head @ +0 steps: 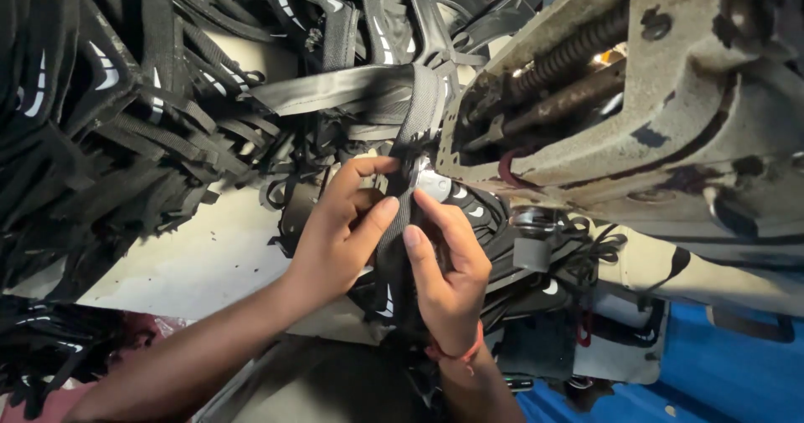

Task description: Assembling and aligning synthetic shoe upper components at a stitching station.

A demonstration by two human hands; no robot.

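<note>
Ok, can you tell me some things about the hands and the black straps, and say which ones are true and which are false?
1. Both hands hold the same black strap. True.
2. The left hand is resting flat on the table, away from the strap. False: its fingers and thumb pinch the strap.
3. The right hand has a red thread band at its wrist. True.
4. The big sewing machine looks shiny and new. False: its pale body is worn and stained.
5. A heap of black strap pieces lies on the left of the pale table. True.
6. The strap pieces are bright yellow. False: they are black with small white marks.
</note>
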